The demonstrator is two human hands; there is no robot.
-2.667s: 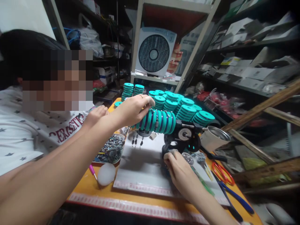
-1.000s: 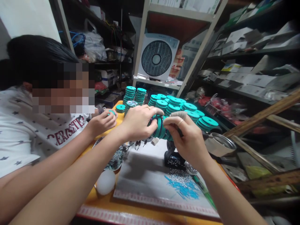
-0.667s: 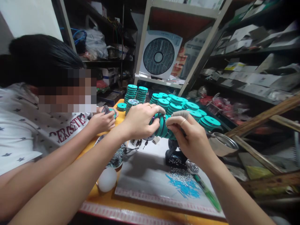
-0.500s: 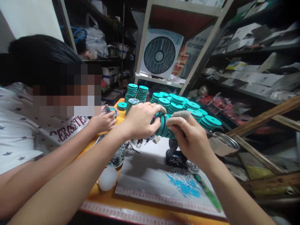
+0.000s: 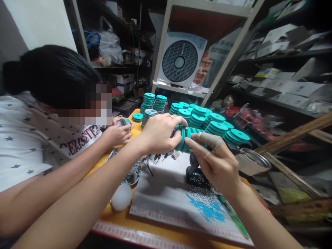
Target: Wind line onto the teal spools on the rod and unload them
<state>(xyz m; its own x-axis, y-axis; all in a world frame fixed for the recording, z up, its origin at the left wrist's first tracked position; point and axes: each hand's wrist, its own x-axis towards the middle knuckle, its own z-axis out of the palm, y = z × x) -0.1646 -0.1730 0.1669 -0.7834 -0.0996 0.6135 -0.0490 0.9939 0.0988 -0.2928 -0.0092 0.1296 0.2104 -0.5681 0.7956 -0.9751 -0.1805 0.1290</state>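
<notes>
A row of teal spools [image 5: 184,137] stands on edge above a black stand [image 5: 193,166], with dark line wound on the nearer ones. My left hand [image 5: 162,133] is closed round the left end of this row, thumb and index finger on a spool's rim. Against the row's near side are the fingertips of my right hand [image 5: 218,155], pressed together. One of its fingers wears a pale wrap; anything between them is too small to make out. Under my hands, small silvery pieces [image 5: 203,193] and thin blue pieces [image 5: 207,209] lie on a grey board [image 5: 155,193].
Stacks of teal spools [image 5: 215,117] line the table's far side. A co-worker [image 5: 77,138] on the left holds a spool. Near my left forearm are a white ball [image 5: 121,197] and a bag of small parts [image 5: 132,171]. A can [image 5: 252,160] and green cutter [image 5: 236,218] sit right.
My right hand's fingers have straightened and turned more toward the spools. My left hand keeps its grip. The co-worker's head has shifted, and the view has moved slightly.
</notes>
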